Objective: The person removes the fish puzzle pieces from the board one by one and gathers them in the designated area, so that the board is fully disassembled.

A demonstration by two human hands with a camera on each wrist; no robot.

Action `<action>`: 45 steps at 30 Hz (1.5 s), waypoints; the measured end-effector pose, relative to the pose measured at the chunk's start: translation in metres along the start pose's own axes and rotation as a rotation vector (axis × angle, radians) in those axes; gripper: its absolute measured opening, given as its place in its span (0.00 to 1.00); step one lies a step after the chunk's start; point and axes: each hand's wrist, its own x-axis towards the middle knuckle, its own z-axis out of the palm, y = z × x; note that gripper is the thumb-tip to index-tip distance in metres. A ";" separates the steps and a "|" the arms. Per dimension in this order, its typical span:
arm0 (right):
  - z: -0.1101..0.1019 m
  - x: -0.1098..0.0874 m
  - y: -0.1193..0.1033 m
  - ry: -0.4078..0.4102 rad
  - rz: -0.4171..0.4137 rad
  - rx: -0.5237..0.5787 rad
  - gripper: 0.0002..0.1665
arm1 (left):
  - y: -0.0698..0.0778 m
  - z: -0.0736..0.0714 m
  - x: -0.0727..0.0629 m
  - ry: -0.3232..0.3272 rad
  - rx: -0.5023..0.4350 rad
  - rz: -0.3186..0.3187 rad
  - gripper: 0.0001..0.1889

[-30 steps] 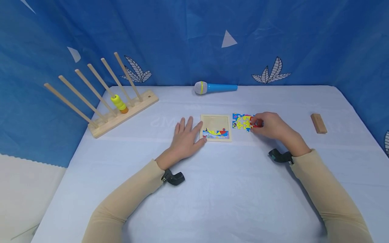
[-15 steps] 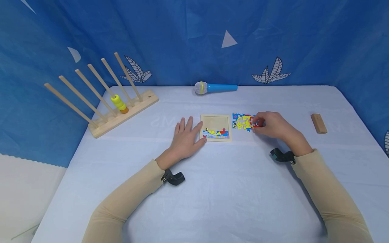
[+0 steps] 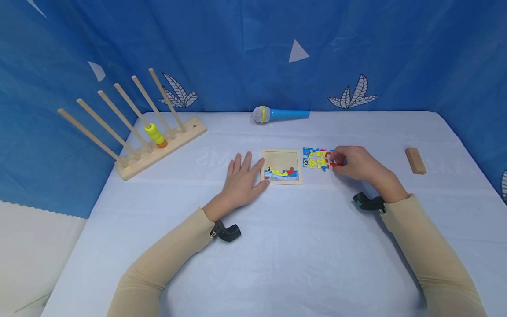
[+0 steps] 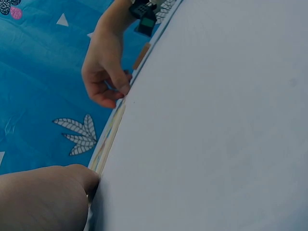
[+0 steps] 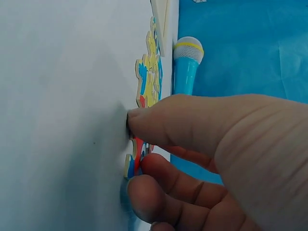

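Note:
My left hand [image 3: 241,182] lies with spread, straight fingers on the table, its thumb and index finger at the left edge of a wooden puzzle tray [image 3: 281,159]. Along the tray's bottom runs a strip of fitted picture pieces [image 3: 282,175]. Right of the tray lie several loose jigsaw pieces [image 3: 315,158], yellow, blue and red, set close together. At their right end my right hand [image 3: 356,164] pinches a red puzzle piece [image 3: 337,161] between thumb and fingers. In the right wrist view, that red piece [image 5: 138,153] shows partly between thumb and fingertips; the hand hides the rest.
A blue toy microphone [image 3: 287,114] lies at the back edge by the blue curtain. A wooden peg stand [image 3: 166,149] with yellow and orange beads [image 3: 154,133] is at the left. One wooden block [image 3: 415,161] lies at the right.
My right hand has shifted slightly right along the jigsaw pieces, uncovering more of the yellow and red ones. The left hand and the tray have stayed put.

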 end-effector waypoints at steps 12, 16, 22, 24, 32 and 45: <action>-0.003 -0.001 -0.010 0.057 -0.053 0.014 0.19 | 0.002 -0.001 -0.001 0.005 0.001 0.006 0.37; -0.002 0.004 -0.029 0.066 -0.093 0.032 0.21 | 0.001 -0.001 -0.001 0.002 0.009 0.001 0.37; 0.006 0.017 -0.073 0.024 -0.189 0.054 0.23 | -0.001 0.000 -0.001 0.000 0.003 -0.006 0.37; 0.010 0.022 -0.087 0.000 -0.226 0.054 0.23 | -0.002 0.000 -0.001 -0.002 0.007 -0.009 0.37; 0.028 0.036 -0.119 -0.045 -0.301 0.040 0.23 | 0.000 -0.001 0.000 0.001 0.002 0.010 0.37; 0.047 0.043 -0.127 -0.099 -0.336 0.030 0.25 | 0.001 -0.001 0.001 -0.011 0.025 0.004 0.37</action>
